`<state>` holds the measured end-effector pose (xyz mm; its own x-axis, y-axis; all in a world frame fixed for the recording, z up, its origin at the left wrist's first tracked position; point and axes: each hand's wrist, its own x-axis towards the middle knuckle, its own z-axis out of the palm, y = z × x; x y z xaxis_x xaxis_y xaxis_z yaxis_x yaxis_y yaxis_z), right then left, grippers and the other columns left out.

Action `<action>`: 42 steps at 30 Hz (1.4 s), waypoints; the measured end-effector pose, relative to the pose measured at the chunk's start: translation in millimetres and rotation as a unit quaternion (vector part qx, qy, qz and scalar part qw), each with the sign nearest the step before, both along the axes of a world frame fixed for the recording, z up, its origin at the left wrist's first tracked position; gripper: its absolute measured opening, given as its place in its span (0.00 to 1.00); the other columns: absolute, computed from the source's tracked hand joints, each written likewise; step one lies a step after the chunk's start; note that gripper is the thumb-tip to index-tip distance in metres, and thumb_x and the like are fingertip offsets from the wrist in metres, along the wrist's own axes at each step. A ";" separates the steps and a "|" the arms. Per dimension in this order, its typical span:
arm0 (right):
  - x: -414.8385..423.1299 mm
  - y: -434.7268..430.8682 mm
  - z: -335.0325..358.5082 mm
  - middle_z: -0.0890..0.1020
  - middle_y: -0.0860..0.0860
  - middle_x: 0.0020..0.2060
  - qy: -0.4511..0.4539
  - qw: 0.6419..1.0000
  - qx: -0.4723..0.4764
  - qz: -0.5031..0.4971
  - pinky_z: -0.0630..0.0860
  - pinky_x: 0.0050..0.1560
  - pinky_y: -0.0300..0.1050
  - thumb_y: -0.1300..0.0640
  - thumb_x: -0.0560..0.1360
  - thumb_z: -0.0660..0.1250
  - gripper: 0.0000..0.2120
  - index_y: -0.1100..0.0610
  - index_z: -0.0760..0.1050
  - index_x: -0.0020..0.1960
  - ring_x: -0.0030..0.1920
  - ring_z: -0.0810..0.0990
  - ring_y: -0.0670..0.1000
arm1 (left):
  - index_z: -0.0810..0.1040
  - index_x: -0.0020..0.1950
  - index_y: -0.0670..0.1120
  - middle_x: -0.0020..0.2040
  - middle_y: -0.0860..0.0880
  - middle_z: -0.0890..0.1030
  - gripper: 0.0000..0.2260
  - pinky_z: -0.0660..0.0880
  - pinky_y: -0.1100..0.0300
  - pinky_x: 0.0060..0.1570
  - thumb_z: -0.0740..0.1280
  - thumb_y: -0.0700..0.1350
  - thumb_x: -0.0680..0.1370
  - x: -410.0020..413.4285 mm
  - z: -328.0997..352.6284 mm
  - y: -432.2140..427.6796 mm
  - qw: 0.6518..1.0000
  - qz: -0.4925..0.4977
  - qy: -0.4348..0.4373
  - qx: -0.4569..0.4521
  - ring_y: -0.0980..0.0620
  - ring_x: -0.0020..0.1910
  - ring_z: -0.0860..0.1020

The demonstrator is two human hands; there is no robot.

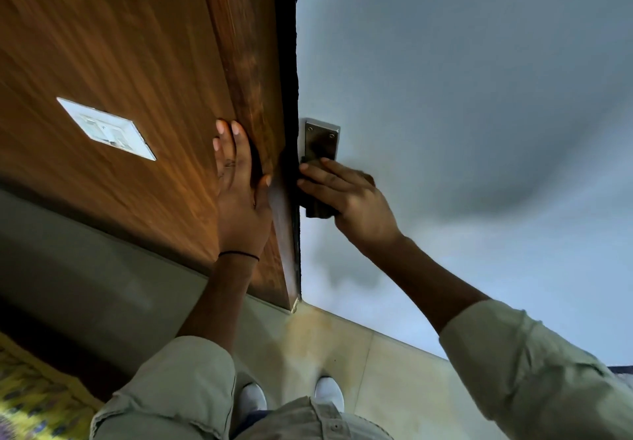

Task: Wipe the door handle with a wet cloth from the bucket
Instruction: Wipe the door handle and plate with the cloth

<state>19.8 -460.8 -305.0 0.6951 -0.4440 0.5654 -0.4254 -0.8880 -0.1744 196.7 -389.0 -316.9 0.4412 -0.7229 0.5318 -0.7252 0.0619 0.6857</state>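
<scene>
A metal handle plate (321,141) with screws is fixed near the edge of a pale grey door (462,114). My right hand (346,193) presses a dark cloth (317,210) against the lower part of the plate, and the lever itself is hidden under the hand and cloth. My left hand (239,186) lies flat, fingers apart, on the brown wooden frame (246,63) just left of the door edge. No bucket is in view.
A white switch plate (106,128) sits on the wooden panel (102,45) to the left. Beige floor tiles (387,364) and my white shoes (329,393) show below. A yellow patterned mat (30,395) lies at the bottom left.
</scene>
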 end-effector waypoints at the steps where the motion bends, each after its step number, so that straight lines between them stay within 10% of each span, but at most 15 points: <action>1: -9.9 0.8 -3.2 0.80 0.52 0.66 -0.024 1.000 0.001 -0.002 0.72 0.66 0.49 0.76 0.70 0.65 0.27 0.57 0.81 0.64 0.68 0.76 0.59 | 0.50 0.82 0.45 0.83 0.45 0.48 0.32 0.59 0.41 0.77 0.65 0.42 0.83 1.0 0.2 0.1 1.000 -0.002 0.000 0.001 0.44 0.82 0.47; 6: -44.3 7.6 -19.2 0.81 0.56 0.64 -0.168 0.969 0.181 -0.006 0.78 0.62 0.59 0.82 0.66 0.69 0.27 0.62 0.83 0.60 0.67 0.78 0.57 | 0.50 0.82 0.45 0.83 0.44 0.49 0.32 0.59 0.41 0.78 0.65 0.43 0.84 4.1 -1.6 -2.0 1.000 -0.004 -0.006 0.002 0.43 0.82 0.48; 10: -41.2 25.2 -9.2 0.82 0.67 0.57 -0.426 0.764 0.485 0.011 0.81 0.49 0.67 0.74 0.73 0.70 0.17 0.68 0.79 0.62 0.54 0.83 0.68 | 0.51 0.81 0.44 0.83 0.44 0.49 0.31 0.58 0.43 0.78 0.65 0.42 0.83 4.6 -2.1 -2.9 1.000 -0.004 -0.006 -0.003 0.43 0.82 0.48; 14: -41.2 34.5 -17.2 0.82 0.72 0.41 -0.482 0.704 0.512 -0.100 0.73 0.27 0.59 0.63 0.78 0.70 0.13 0.60 0.81 0.62 0.32 0.78 0.69 | 0.51 0.81 0.43 0.82 0.43 0.49 0.32 0.58 0.45 0.79 0.66 0.42 0.83 6.8 -3.3 -2.6 1.000 -0.009 -0.016 -0.004 0.43 0.82 0.48; 21: -14.7 74.6 -30.7 0.85 0.62 0.51 -0.618 0.429 0.656 -0.062 0.80 0.55 0.63 0.61 0.81 0.61 0.13 0.61 0.77 0.63 0.51 0.85 0.63 | 0.51 0.81 0.42 0.82 0.40 0.50 0.33 0.55 0.51 0.80 0.67 0.40 0.82 9.7 -5.3 -3.1 0.999 -0.029 -0.012 -0.025 0.41 0.82 0.49; 26: 20.8 60.5 -23.0 0.77 0.63 0.67 -0.661 0.371 0.647 -0.074 0.66 0.70 0.71 0.58 0.74 0.68 0.19 0.58 0.77 0.65 0.67 0.75 0.66 | 0.51 0.81 0.42 0.82 0.39 0.50 0.33 0.53 0.53 0.80 0.67 0.40 0.82 10.9 -6.7 -2.2 0.999 -0.039 -0.009 -0.025 0.41 0.82 0.48; 33: 8.2 54.7 -33.0 0.74 0.65 0.69 -0.615 0.391 0.684 -0.026 0.66 0.69 0.72 0.57 0.76 0.66 0.23 0.61 0.72 0.71 0.68 0.74 0.68 | 0.50 0.81 0.43 0.82 0.39 0.50 0.34 0.56 0.51 0.80 0.67 0.40 0.82 9.3 -5.5 -2.1 0.999 -0.033 -0.010 -0.024 0.40 0.81 0.49; 39: -7.1 63.2 -37.5 0.86 0.59 0.50 -0.661 0.279 0.697 0.002 0.84 0.48 0.58 0.65 0.81 0.55 0.21 0.57 0.87 0.49 0.48 0.87 0.59 | 0.50 0.81 0.42 0.81 0.38 0.51 0.34 0.59 0.46 0.78 0.67 0.41 0.82 12.2 -6.5 -2.2 0.999 -0.035 -0.020 -0.022 0.40 0.81 0.50; 42: -1.6 64.6 -38.4 0.87 0.57 0.46 -0.667 0.273 0.693 0.020 0.80 0.55 0.61 0.65 0.82 0.53 0.25 0.55 0.88 0.43 0.45 0.87 0.57 | 0.50 0.81 0.43 0.82 0.38 0.51 0.34 0.60 0.44 0.77 0.67 0.41 0.82 13.1 -6.9 -2.5 0.999 -0.035 -0.022 -0.021 0.40 0.81 0.50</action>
<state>18.2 -396.2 -343.4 0.3005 -0.8812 -0.3649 0.8425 0.4246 -0.3316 209.8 -391.5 -323.8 0.3657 -0.7283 0.5795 -0.7475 0.1411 0.6491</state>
